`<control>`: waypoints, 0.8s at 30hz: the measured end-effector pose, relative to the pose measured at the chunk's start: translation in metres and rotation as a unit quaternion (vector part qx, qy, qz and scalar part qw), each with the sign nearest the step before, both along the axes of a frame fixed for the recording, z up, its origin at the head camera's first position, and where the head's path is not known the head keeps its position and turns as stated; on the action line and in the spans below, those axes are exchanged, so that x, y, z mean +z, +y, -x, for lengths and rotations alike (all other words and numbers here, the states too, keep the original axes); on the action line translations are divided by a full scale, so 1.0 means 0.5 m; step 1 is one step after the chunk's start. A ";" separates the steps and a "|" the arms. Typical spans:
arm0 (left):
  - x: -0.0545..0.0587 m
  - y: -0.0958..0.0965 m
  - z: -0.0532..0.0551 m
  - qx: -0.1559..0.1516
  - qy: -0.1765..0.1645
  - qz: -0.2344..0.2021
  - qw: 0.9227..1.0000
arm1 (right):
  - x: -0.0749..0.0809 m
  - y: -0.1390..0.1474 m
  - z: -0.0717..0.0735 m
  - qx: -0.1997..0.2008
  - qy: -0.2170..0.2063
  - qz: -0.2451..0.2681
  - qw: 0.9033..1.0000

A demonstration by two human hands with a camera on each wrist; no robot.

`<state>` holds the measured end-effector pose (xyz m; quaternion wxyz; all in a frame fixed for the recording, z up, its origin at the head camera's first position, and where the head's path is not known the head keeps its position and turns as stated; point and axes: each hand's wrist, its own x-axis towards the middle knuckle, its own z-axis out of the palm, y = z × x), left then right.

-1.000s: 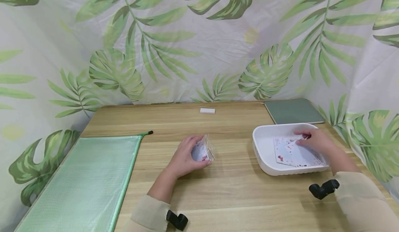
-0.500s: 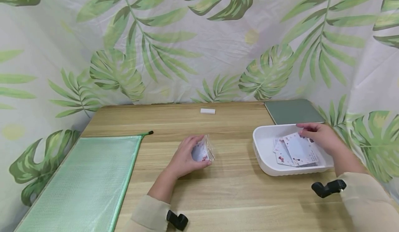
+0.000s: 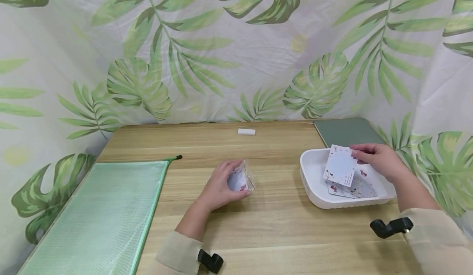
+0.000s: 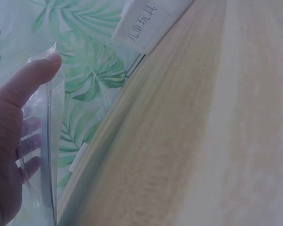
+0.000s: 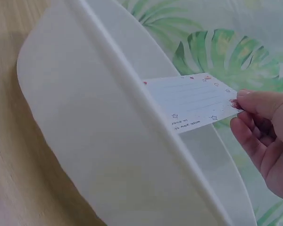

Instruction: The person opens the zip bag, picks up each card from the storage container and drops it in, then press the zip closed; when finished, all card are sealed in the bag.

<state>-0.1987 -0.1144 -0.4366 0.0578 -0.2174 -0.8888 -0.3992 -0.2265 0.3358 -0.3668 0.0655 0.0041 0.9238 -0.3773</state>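
My right hand (image 3: 380,162) pinches a small printed note card (image 3: 339,166) by its corner, holding it tilted over a white plastic tray (image 3: 309,189). In the right wrist view, lines and little red and black prints show on the card (image 5: 191,101), between thumb and index finger. More note cards (image 3: 366,186) lie in the tray below. My left hand (image 3: 221,186) grips a clear plastic sleeve (image 3: 249,178) above the middle of the table, thumb on the near side. Inside it, a similar printed card shows. The left wrist view has the sleeve (image 4: 46,155) edge-on, fingers visible through it.
A green mesh zip pouch (image 3: 99,213) lies at the table's left. At the back sits a small white block (image 3: 246,131). Behind the tray is a dark green notebook (image 3: 343,130). A leaf-print curtain (image 3: 199,53) hangs behind the table.
My right hand has picked a card out of the tray's pile and lifted it, swinging it leftward and up. The left hand and its sleeve have stayed in place.
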 end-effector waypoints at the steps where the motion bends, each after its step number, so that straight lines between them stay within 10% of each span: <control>1: 0.000 0.000 0.000 0.000 0.001 -0.001 1.000 | 0.003 -0.003 -0.001 -0.003 0.004 0.000 1.000; 13: -0.001 -0.001 0.001 0.003 -0.002 0.000 1.000 | 0.046 -0.058 -0.025 -0.026 0.077 0.071 0.994; 24: 0.000 -0.001 0.000 0.005 0.007 0.005 1.000 | 0.037 -0.191 -0.044 0.001 0.130 0.237 0.963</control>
